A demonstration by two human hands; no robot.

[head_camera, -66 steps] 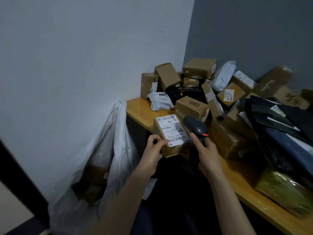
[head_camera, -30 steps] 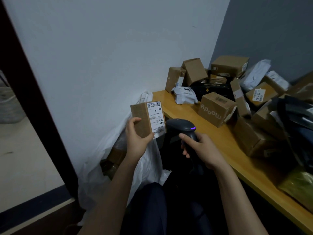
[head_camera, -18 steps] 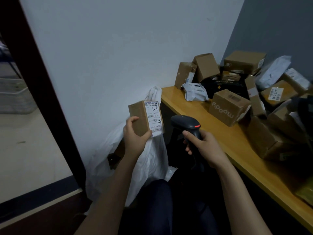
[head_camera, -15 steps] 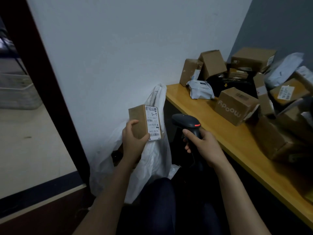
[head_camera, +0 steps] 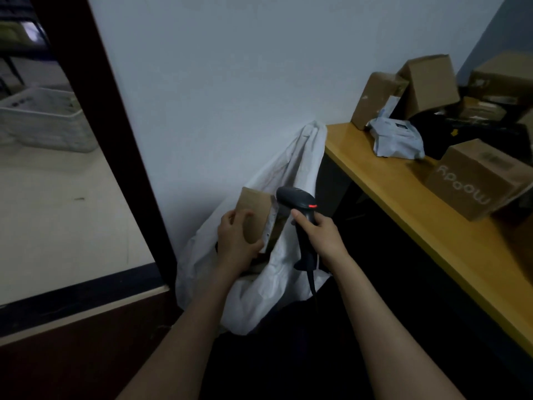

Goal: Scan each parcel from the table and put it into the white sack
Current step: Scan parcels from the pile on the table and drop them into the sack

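Note:
My left hand (head_camera: 235, 241) grips a small brown cardboard parcel (head_camera: 255, 216) over the open mouth of the white sack (head_camera: 259, 290), which hangs beside the table's left end. The parcel's white label faces right, seen edge-on. My right hand (head_camera: 317, 233) holds the dark handheld scanner (head_camera: 300, 203) by its grip, forefinger on the trigger, a red light lit on its head. The scanner head sits just right of the parcel. Brown boxes show inside the sack below my left hand.
The wooden table (head_camera: 403, 203) runs along the right, with a brown box printed "moody" (head_camera: 476, 180), a white poly mailer (head_camera: 398, 137) and several cardboard boxes (head_camera: 427, 85) stacked in the corner. A dark door frame (head_camera: 101, 125) stands left; a white crate (head_camera: 40, 119) sits beyond.
My left hand has carried the parcel left and down from the table edge to the sack's mouth, turning its label away. My right hand followed with the scanner. The view has swung left.

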